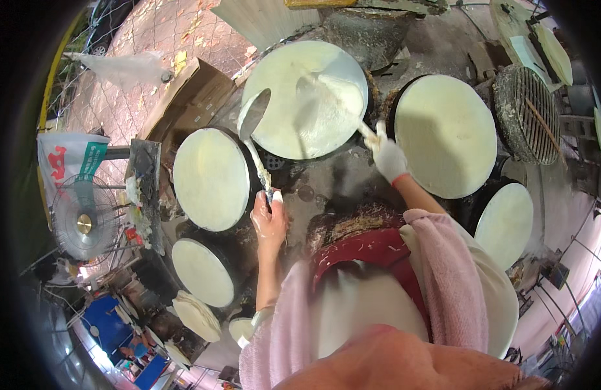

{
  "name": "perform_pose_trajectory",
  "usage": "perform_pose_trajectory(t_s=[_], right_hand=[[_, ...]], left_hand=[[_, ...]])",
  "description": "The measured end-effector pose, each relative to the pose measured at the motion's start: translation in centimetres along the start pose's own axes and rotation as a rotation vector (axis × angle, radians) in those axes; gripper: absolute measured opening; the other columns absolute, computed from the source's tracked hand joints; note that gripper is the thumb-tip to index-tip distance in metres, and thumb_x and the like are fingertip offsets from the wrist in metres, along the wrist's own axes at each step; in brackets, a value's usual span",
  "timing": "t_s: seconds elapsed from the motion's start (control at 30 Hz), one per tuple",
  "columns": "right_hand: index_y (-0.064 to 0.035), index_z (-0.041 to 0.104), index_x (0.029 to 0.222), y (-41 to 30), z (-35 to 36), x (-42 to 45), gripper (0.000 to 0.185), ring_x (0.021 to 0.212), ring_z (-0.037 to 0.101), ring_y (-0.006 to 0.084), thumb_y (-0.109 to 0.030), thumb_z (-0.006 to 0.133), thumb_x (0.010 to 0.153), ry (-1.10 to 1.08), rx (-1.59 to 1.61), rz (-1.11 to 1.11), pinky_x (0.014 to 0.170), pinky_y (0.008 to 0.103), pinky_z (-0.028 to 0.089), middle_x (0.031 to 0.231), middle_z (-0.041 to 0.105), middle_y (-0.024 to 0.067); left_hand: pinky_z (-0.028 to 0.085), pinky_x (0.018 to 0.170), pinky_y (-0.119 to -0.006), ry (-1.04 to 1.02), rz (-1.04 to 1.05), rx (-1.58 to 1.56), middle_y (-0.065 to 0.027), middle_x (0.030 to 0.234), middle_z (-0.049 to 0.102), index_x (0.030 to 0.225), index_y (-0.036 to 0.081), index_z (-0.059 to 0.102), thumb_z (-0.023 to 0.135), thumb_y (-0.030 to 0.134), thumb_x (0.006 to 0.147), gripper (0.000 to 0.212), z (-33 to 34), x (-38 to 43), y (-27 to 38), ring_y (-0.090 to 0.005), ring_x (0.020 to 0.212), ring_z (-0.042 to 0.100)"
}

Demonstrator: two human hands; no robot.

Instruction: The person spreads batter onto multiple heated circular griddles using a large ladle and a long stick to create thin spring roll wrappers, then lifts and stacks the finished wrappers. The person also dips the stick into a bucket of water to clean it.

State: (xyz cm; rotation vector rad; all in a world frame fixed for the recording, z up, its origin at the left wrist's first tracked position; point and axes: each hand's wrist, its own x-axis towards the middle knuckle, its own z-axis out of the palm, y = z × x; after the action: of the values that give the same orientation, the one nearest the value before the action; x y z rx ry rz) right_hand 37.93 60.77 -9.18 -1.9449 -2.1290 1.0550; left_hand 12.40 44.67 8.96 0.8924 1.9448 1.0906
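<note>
My bare left hand [269,222], smeared with pale batter, grips the handle of a batter-coated metal ladle [259,165]. The ladle's bowl hangs over the left edge of the large round griddle [273,148] in front of me. White batter [305,131] covers much of that griddle, thicker and wetter toward the right. My right hand [390,156], in a white glove, is closed around a batter-caked spreading tool [366,130] at the griddle's right rim. The tool's far end merges with the white batter, so its shape is unclear.
Round griddles bearing pale flatbread sheets stand left [211,180], lower left [203,273], right [445,136] and far right [505,224]. Stacked flatbreads [197,317] lie lower left. A fan [84,224], a cardboard sheet [193,97] and a round slatted grate [527,114] flank the workspace.
</note>
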Motion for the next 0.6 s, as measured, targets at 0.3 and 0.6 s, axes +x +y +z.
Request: perform_pose_trajectory(t_s=[0.3, 0.6], right_hand=[[-0.0056, 0.038, 0.139, -8.6, -9.1, 17.2, 0.054, 0.100, 0.062, 0.0397, -0.035, 0.044, 0.095, 0.163, -0.204, -0.045, 0.087, 0.0446, 0.049, 0.105, 0.063, 0.0238], [-0.0162, 0.050, 0.137, -0.3, -0.6, 3.2, 0.050, 0.108, 0.057, 0.0203, -0.024, 0.064, 0.089, 0.225, 1.006, -0.310, 0.092, 0.0284, 0.044, 0.128, 0.056, 0.0157]], left_hand=[[0.039, 0.051, -0.027, 0.065, -0.041, 0.139, -0.0042, 0.060, 0.051, 0.090, 0.000, 0.058, 0.055, 0.015, 0.091, 0.015, 0.9, -1.3, -1.5, -0.0089, 0.055, 0.047], [0.035, 0.048, -0.028, 0.018, -0.034, 0.125, -0.0002, 0.058, 0.045, 0.083, 0.002, 0.054, 0.053, 0.013, 0.091, 0.014, 2.4, -0.8, -0.5, -0.0072, 0.053, 0.042]])
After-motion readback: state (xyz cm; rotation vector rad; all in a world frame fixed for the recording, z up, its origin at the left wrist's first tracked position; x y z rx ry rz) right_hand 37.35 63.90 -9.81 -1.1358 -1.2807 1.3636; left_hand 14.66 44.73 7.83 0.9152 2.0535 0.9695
